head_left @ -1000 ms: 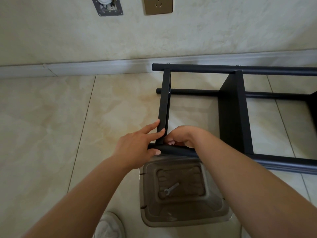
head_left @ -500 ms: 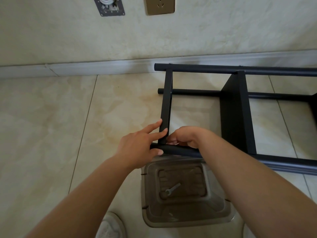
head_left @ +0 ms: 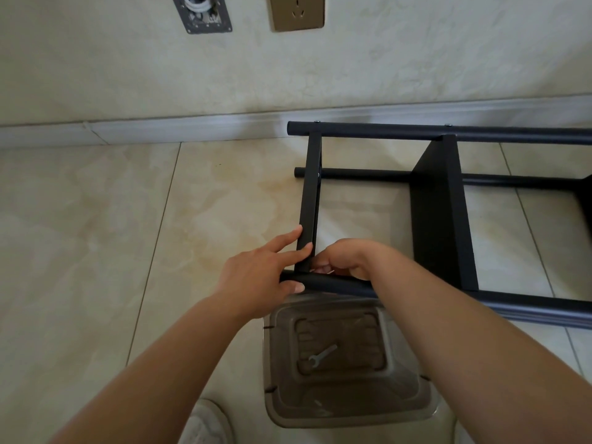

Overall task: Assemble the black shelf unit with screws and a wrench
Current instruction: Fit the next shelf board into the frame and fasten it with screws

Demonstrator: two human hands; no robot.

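Observation:
The black shelf unit lies on its side on the tiled floor, with a flat crossbar (head_left: 310, 193) running from the far tube down to the near tube (head_left: 339, 285). A black shelf panel (head_left: 439, 219) stands between the tubes further right. My left hand (head_left: 256, 277) grips the near corner, fingers laid on the crossbar and thumb hooked under the tube's end. My right hand (head_left: 346, 257) is curled inside that corner, fingertips pinching something small at the joint, mostly hidden. A small metal wrench (head_left: 322, 355) lies in the clear plastic bin (head_left: 403, 408) below my hands.
The wall's baseboard (head_left: 160, 128) runs just behind the far tube. A wall socket (head_left: 296, 11) and a metal plate (head_left: 201, 14) sit higher up. A white shoe (head_left: 208, 421) shows at the bottom, left of the bin. Bare tiles stretch to the left.

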